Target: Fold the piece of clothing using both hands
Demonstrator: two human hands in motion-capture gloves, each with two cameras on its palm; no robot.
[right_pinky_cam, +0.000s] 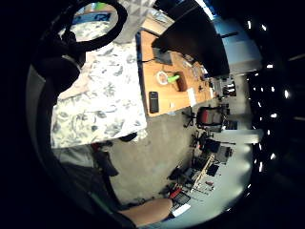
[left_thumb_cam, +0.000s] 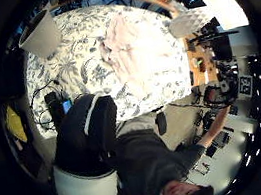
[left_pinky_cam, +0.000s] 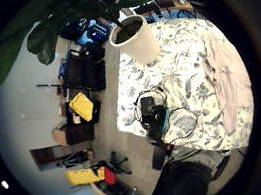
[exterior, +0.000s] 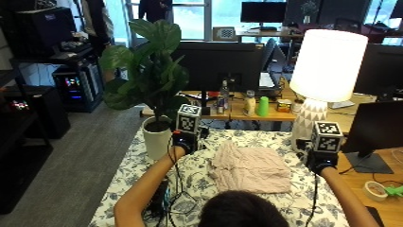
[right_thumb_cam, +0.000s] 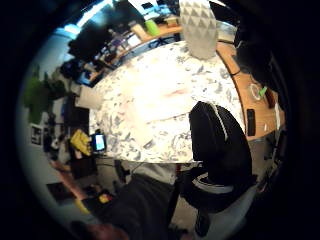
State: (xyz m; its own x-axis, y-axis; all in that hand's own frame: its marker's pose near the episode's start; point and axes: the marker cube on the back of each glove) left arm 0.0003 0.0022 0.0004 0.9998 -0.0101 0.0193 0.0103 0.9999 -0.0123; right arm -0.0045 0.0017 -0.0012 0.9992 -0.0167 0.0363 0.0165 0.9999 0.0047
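Garment [exterior: 249, 168] lies crumpled, lengthwise away.

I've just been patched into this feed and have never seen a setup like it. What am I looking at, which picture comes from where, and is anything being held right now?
No robot here: a person at a table wears a black glove on each hand. The outside view looks down from above and behind their head. The left hand and right hand are raised on either side of a pale pink piece of clothing, which lies rumpled on the flower-patterned tablecloth. Neither hand touches it, so nothing is held; whether the fingers are open I cannot tell.

The four round pictures come from wide-angle cameras on the palms, two per hand. They look down at the same table from odd angles.

Also on the table are a potted plant beside the left hand and a white lamp beside the right.
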